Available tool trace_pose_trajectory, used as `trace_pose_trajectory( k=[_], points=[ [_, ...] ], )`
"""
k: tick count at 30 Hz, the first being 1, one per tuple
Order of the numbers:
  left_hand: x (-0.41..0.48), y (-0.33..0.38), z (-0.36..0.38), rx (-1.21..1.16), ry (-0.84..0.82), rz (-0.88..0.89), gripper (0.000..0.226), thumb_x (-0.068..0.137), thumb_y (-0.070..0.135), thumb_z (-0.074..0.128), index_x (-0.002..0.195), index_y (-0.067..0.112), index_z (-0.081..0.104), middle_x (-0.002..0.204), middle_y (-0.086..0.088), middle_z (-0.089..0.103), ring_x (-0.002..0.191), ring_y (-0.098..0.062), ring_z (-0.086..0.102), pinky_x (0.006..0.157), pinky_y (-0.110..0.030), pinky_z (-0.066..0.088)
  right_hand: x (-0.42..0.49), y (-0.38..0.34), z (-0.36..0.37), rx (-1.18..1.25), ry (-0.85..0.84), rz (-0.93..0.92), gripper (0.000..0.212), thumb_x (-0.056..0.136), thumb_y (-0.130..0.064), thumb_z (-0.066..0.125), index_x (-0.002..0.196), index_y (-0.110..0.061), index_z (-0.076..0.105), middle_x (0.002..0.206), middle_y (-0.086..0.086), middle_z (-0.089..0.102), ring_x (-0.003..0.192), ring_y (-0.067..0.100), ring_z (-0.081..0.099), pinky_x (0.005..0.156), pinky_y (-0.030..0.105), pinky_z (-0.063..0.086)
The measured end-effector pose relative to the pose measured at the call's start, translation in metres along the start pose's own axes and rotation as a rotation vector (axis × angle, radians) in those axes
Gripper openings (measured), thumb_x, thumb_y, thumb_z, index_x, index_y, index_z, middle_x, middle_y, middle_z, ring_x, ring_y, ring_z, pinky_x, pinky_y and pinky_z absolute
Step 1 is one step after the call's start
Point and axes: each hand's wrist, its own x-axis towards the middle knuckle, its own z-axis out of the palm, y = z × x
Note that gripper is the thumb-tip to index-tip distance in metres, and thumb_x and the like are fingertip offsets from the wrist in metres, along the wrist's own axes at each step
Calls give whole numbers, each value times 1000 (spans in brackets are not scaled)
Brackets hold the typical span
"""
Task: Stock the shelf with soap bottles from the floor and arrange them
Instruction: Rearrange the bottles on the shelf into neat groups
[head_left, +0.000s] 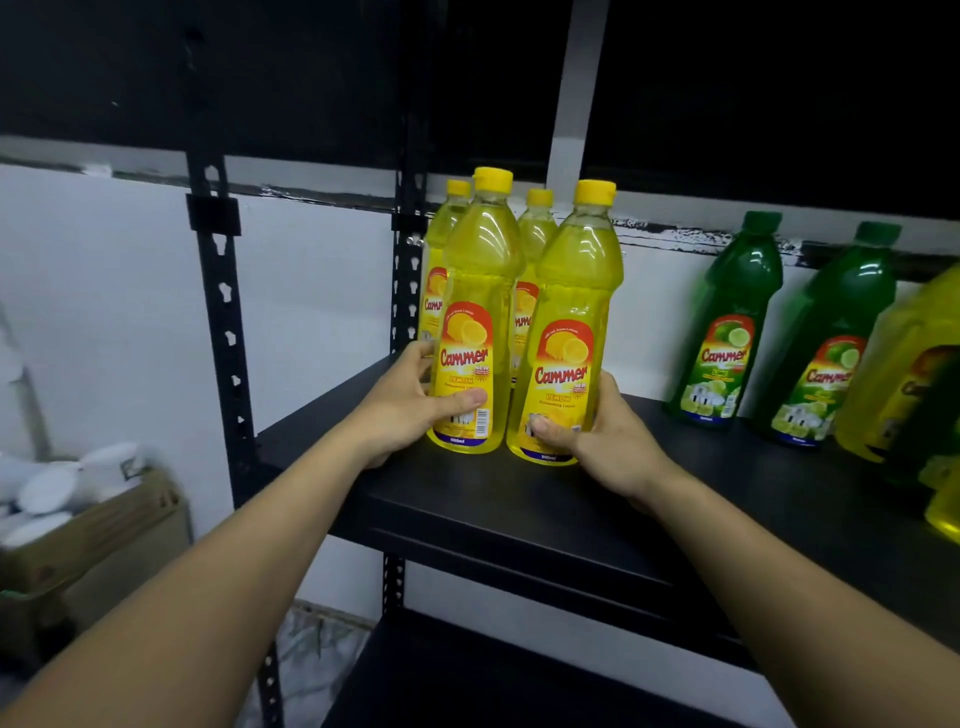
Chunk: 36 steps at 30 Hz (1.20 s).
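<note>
Two yellow lemon soap bottles stand upright at the front left of the black shelf (519, 499). My left hand (410, 410) grips the lower part of the left front bottle (475, 312). My right hand (608, 441) grips the base of the right front bottle (571, 322). Directly behind them stand two more yellow bottles, one at the back left (441, 244) and one at the back right (532, 244), mostly hidden. Two green lime bottles (727, 322) (826, 343) stand further right near the wall.
Part of another yellow bottle (904, 374) shows at the right edge. Black slotted shelf posts (223, 312) rise at left. A cardboard box (104, 535) with white items sits on the floor at left. A lower shelf board (467, 686) lies beneath.
</note>
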Motion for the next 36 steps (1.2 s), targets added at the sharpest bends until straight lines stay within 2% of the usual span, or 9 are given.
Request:
trace_pose_trajectory(
  k=[5, 11, 15, 22, 27, 31, 36],
  points=[
    [17, -8, -18, -33, 16, -5, 90, 61, 40, 84, 138, 24, 41, 129, 4, 63, 110, -14, 68, 95, -41, 56, 18, 0, 11, -11, -15, 10, 73, 77, -39, 83, 135, -32, 39, 119, -11, 67, 108, 12, 67, 102, 43, 52],
    [36, -23, -34, -60, 54, 10, 76, 68, 34, 81, 134, 26, 44, 125, 6, 65, 105, -12, 69, 85, -30, 57, 41, 3, 19, -45, -60, 56, 71, 80, -41, 79, 137, -28, 37, 125, -7, 62, 112, 15, 64, 102, 44, 51],
    [51, -27, -41, -56, 59, 0, 66, 81, 22, 79, 135, 24, 42, 121, 8, 63, 103, -7, 67, 77, -22, 55, 59, 3, 27, -76, -45, 68, 72, 82, -39, 78, 139, -26, 35, 128, -4, 60, 113, 18, 62, 101, 40, 51],
    [83, -36, -47, -50, 102, -37, 69, 80, 26, 79, 136, 25, 40, 119, 8, 61, 105, -12, 64, 88, -33, 54, 82, 6, 41, -93, 15, 68, 72, 86, -36, 75, 142, -22, 32, 129, -3, 58, 114, 19, 60, 91, 30, 47],
    [99, -44, -53, -91, 29, -51, 85, 64, 37, 83, 140, 25, 45, 126, 0, 66, 111, -20, 67, 101, -46, 52, 86, 11, 51, -116, 113, 44, 69, 86, -39, 74, 141, -24, 35, 124, -7, 59, 109, 15, 60, 89, 28, 46],
    [100, -50, -49, 1, 114, -2, 77, 67, 44, 81, 137, 26, 55, 123, 3, 67, 104, -13, 68, 94, -35, 55, 84, 11, 54, -175, 194, 11, 68, 84, -44, 76, 137, -25, 39, 115, -10, 59, 99, 10, 58, 85, 25, 43],
    [93, -50, -43, 171, 266, 71, 67, 77, 45, 81, 134, 24, 52, 116, 11, 60, 94, -4, 63, 76, -20, 50, 81, 9, 55, -234, 236, -19, 70, 78, -50, 79, 133, -23, 44, 111, -10, 61, 93, 8, 58, 80, 20, 41]
  ],
)
